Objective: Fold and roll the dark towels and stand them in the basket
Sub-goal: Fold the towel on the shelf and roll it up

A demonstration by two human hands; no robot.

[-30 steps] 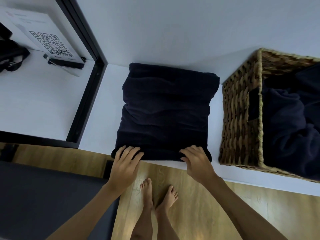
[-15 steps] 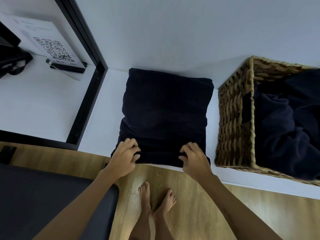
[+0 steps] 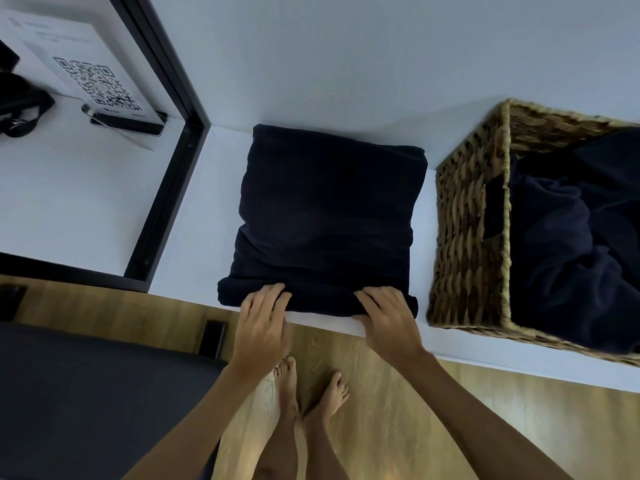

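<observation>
The basket [image 3: 467,244] runs off the right edge; its towels' shape unclear.

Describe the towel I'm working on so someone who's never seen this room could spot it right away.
Find the white shelf against the wall, with the wicker basket at its right end. The folded dark towel lies flat left of the basket, both hands on its rolled near edge. Unlike the crumpled dark towels inside the basket, it is a neat square.
</observation>
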